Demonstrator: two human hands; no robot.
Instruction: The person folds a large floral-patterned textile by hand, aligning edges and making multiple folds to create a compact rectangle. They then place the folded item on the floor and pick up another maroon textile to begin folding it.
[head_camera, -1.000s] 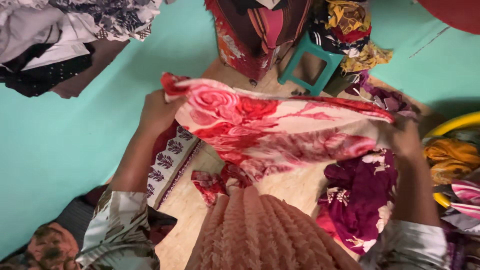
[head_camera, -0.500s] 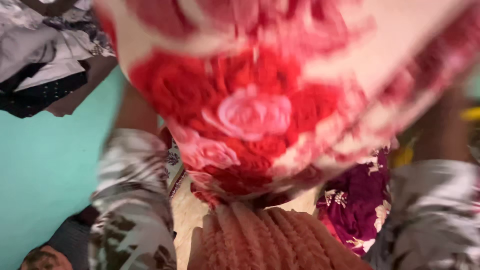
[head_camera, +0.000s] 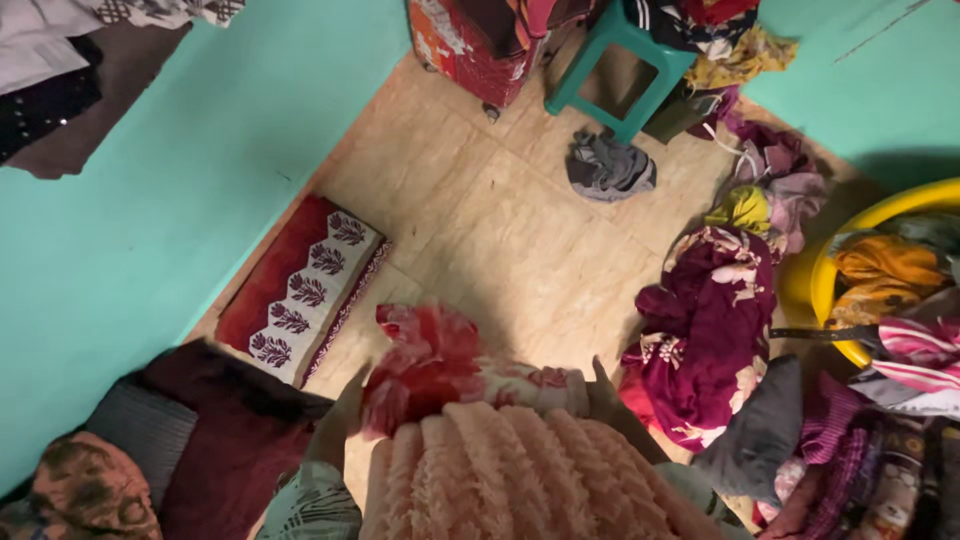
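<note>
Both hands (head_camera: 345, 415) clutch the bunched rose-print cloth (head_camera: 440, 365).

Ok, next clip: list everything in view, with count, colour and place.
rose cloth: 1, red and cream, bunched between both hands
mat: 1, maroon and white, by left wall
stool: 1, teal, top centre
grey cloth: 1, on floor by stool
maroon cloth: 1, floral, right floor
tub: 1, yellow, right, holding clothes
ruffled garment: 1, peach, bottom centre
left hand: grips rose cloth
right hand: grips rose cloth
</note>
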